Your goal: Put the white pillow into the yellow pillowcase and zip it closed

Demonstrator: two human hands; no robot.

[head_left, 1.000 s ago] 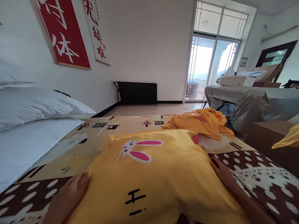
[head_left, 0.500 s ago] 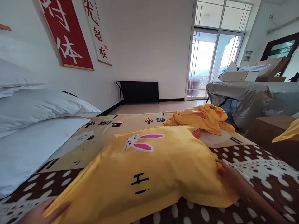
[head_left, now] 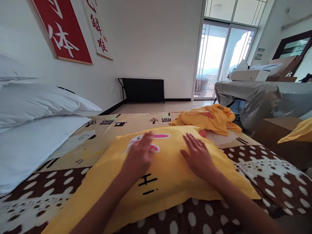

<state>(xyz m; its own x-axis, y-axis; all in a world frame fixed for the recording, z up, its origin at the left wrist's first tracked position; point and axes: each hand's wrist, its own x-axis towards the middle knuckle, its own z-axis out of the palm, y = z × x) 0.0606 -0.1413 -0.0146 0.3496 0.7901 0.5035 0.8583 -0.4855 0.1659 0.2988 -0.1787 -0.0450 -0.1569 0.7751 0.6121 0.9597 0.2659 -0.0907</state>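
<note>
A yellow pillow (head_left: 170,175) with a rabbit face and "Hi" printed on it lies on the bed in front of me. My left hand (head_left: 141,151) is over its upper middle, across the rabbit print, fingers stretched out and slightly blurred. Right of it, my right hand (head_left: 197,154) rests palm down over the pillow's upper right part, its fingers spread. Neither hand grips anything. Part of the rabbit's face is hidden behind my left hand.
White pillows (head_left: 44,104) are stacked at the left. A crumpled yellow cloth (head_left: 207,118) lies on the patterned blanket (head_left: 192,221) beyond the pillow. Right of the bed are a cardboard box (head_left: 275,136) and a plastic-covered table (head_left: 251,94) bearing boxes.
Both hands have let go of the pillow's left and right edges and moved inward onto its top. The pillow now lies flatter, and the view has tilted slightly down.
</note>
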